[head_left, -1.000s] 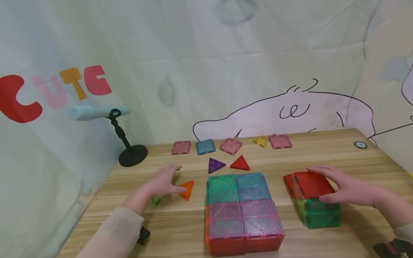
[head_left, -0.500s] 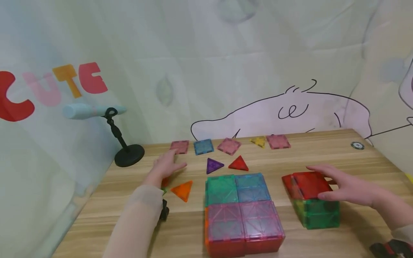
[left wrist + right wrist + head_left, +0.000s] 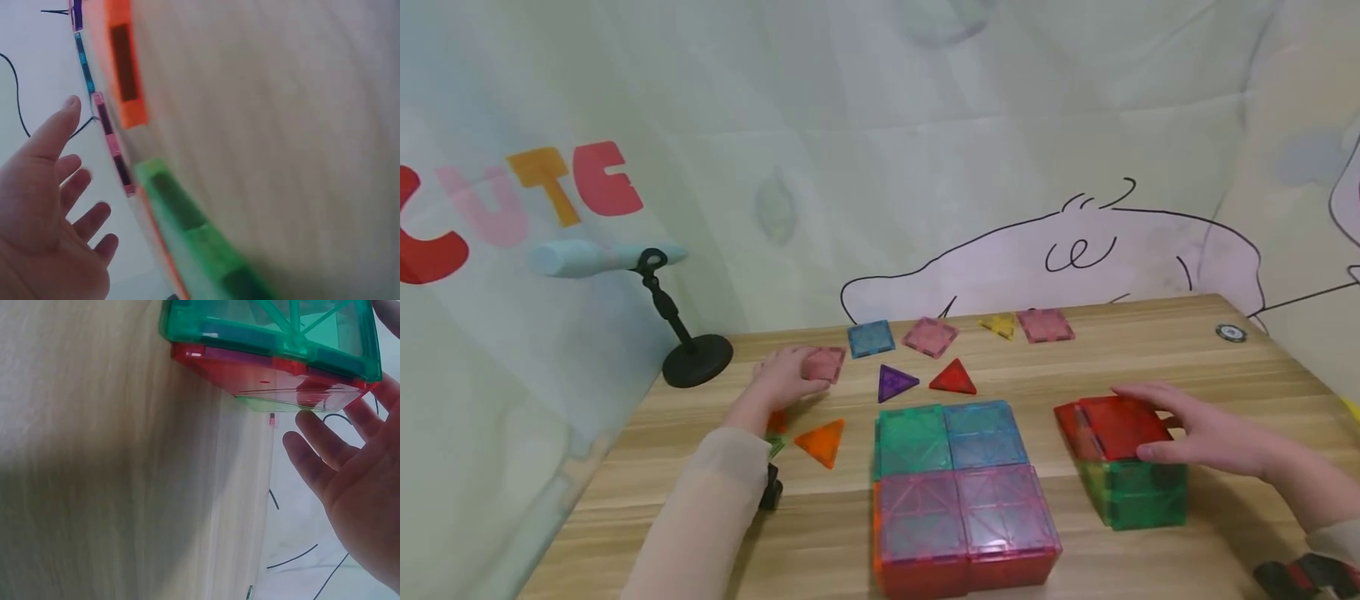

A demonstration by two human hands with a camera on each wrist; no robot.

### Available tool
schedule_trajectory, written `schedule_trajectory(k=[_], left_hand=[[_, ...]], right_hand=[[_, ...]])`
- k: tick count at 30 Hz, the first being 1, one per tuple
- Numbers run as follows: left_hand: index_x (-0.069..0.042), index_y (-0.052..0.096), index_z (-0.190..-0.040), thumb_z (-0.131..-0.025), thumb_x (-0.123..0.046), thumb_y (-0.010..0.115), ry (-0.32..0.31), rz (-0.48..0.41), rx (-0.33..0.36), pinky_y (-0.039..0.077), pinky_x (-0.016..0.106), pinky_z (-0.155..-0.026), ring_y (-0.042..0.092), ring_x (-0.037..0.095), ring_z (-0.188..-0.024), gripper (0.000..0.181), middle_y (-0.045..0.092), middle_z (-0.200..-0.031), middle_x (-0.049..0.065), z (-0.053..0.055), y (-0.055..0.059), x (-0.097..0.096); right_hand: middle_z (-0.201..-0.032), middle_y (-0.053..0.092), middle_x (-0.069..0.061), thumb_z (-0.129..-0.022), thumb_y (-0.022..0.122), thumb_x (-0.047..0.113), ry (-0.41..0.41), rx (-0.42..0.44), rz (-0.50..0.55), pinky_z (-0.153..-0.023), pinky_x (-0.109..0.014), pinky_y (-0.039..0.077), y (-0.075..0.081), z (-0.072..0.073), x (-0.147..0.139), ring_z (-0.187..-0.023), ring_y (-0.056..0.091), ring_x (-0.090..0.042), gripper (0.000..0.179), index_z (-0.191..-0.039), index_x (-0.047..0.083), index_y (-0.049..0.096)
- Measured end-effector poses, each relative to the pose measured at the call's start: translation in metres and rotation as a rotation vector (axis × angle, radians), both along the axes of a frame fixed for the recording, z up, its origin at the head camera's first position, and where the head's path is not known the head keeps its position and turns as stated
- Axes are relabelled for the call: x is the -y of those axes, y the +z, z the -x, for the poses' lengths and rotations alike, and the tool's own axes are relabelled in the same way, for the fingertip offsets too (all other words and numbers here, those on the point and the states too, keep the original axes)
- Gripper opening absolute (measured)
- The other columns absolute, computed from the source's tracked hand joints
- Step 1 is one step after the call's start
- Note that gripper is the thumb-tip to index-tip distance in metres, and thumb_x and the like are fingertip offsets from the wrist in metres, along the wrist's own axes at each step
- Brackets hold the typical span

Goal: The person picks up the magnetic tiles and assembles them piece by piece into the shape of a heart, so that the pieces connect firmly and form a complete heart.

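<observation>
My left hand [image 3: 781, 377] reaches to the far left of the table, its fingertips at a pink square magnetic tile [image 3: 826, 365] lying flat. In the left wrist view its fingers are spread and loosely bent. Close to its wrist lie an orange triangle tile [image 3: 822, 442] and a green tile [image 3: 777, 445], with another orange piece partly hidden. My right hand [image 3: 1198, 429] rests against a block of red and green magnetic tiles [image 3: 1148, 496], thumb on the near side and fingers toward the far side. Fairly straight fingers [image 3: 325, 440] show beside the block in the right wrist view.
A larger flat block of green, blue and pink tiles [image 3: 962, 508] sits mid-table. Beyond it lie a purple triangle [image 3: 897, 382], a red triangle [image 3: 953, 377] and several flat tiles along the back. A black stand [image 3: 696, 360] holds a light-blue object at left.
My left hand has moved from the orange triangle to the back-left pink tile, which has shifted slightly nearer and to the right. My right hand stays at its block.
</observation>
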State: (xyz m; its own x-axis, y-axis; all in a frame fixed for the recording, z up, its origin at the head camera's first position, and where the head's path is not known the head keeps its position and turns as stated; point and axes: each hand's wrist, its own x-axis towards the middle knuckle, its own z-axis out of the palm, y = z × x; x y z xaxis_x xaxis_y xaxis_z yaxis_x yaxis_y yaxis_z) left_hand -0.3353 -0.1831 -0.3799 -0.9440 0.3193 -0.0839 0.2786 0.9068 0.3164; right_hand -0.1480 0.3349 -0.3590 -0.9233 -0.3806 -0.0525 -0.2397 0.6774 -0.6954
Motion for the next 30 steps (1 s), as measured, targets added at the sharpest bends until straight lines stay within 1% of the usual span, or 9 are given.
schedule_trajectory(k=[2,7,11,17,20,23,25,27,30], left_hand=[[-0.009,0.042,-0.14,-0.085,-0.042,0.065,-0.023,0.01,0.017,0.023,0.063,-0.099,0.032,0.044,-0.125,0.068,0.036,-0.144,0.02,-0.002,-0.001,0.0],[-0.005,0.051,-0.128,-0.082,-0.048,0.065,0.029,-0.003,0.043,0.031,0.055,-0.098,0.042,0.037,-0.113,0.065,0.048,-0.129,0.02,-0.003,-0.005,-0.005],[0.001,0.051,-0.124,-0.08,-0.046,0.064,0.062,-0.019,0.024,0.038,0.048,-0.095,0.04,0.037,-0.111,0.065,0.048,-0.123,0.023,-0.003,-0.006,-0.016],[0.004,0.045,-0.128,-0.08,-0.039,0.064,0.12,0.019,0.047,0.035,0.05,-0.097,0.037,0.041,-0.113,0.067,0.047,-0.121,0.026,-0.006,-0.002,-0.033],[0.002,0.05,-0.116,-0.08,-0.038,0.064,0.145,0.036,0.039,0.036,0.048,-0.095,0.04,0.04,-0.108,0.056,0.051,-0.112,0.023,-0.005,-0.003,-0.035],[-0.001,0.053,-0.11,-0.076,-0.035,0.064,0.196,-0.013,0.016,0.04,0.045,-0.089,0.044,0.036,-0.102,0.049,0.054,-0.106,0.018,-0.003,-0.007,-0.031],[-0.001,0.052,-0.115,-0.074,-0.037,0.065,0.226,-0.067,0.004,0.042,0.045,-0.089,0.046,0.036,-0.103,0.056,0.055,-0.11,0.019,-0.002,-0.007,-0.028],[0.0,0.046,-0.129,-0.076,-0.038,0.066,0.246,-0.153,-0.01,0.042,0.047,-0.093,0.046,0.038,-0.11,0.068,0.051,-0.123,0.022,-0.004,-0.002,-0.025],[0.001,0.036,-0.139,-0.077,-0.035,0.066,0.204,-0.272,-0.045,0.04,0.049,-0.096,0.043,0.039,-0.119,0.078,0.043,-0.136,0.023,-0.013,0.014,-0.026]], right_hand=[[-0.135,0.035,-0.022,-0.087,0.065,0.025,-0.004,0.014,0.006,-0.073,-0.029,0.05,0.001,-0.001,0.0,-0.114,0.04,-0.042,0.066,-0.141,0.006,0.034],[-0.136,0.035,-0.022,-0.088,0.065,0.025,-0.004,0.028,0.009,-0.075,-0.028,0.05,0.002,-0.002,0.001,-0.116,0.04,-0.043,0.067,-0.143,0.006,0.032],[-0.137,0.035,-0.021,-0.087,0.065,0.024,-0.01,0.016,0.012,-0.075,-0.028,0.05,0.002,-0.003,0.002,-0.117,0.039,-0.043,0.067,-0.143,0.006,0.032],[-0.137,0.036,-0.022,-0.087,0.066,0.025,-0.026,-0.001,-0.013,-0.075,-0.028,0.049,0.003,-0.004,0.002,-0.116,0.04,-0.043,0.067,-0.143,0.006,0.032],[-0.137,0.036,-0.022,-0.087,0.066,0.025,-0.024,-0.007,-0.016,-0.075,-0.027,0.049,0.003,-0.003,0.003,-0.116,0.041,-0.044,0.068,-0.143,0.006,0.032],[-0.137,0.035,-0.022,-0.087,0.066,0.024,-0.011,-0.019,0.001,-0.076,-0.028,0.049,0.002,-0.003,0.003,-0.116,0.04,-0.045,0.068,-0.143,0.006,0.032],[-0.137,0.036,-0.023,-0.087,0.066,0.023,-0.011,-0.041,0.0,-0.078,-0.032,0.05,0.002,-0.003,0.002,-0.116,0.041,-0.046,0.067,-0.143,0.006,0.032],[-0.138,0.035,-0.024,-0.087,0.066,0.023,-0.025,-0.063,-0.011,-0.081,-0.041,0.049,0.004,-0.003,0.001,-0.116,0.041,-0.047,0.068,-0.143,0.006,0.032],[-0.138,0.034,-0.026,-0.086,0.068,0.022,-0.045,-0.124,-0.045,-0.084,-0.059,0.044,0.012,-0.001,-0.001,-0.116,0.04,-0.049,0.07,-0.142,0.004,0.032]])
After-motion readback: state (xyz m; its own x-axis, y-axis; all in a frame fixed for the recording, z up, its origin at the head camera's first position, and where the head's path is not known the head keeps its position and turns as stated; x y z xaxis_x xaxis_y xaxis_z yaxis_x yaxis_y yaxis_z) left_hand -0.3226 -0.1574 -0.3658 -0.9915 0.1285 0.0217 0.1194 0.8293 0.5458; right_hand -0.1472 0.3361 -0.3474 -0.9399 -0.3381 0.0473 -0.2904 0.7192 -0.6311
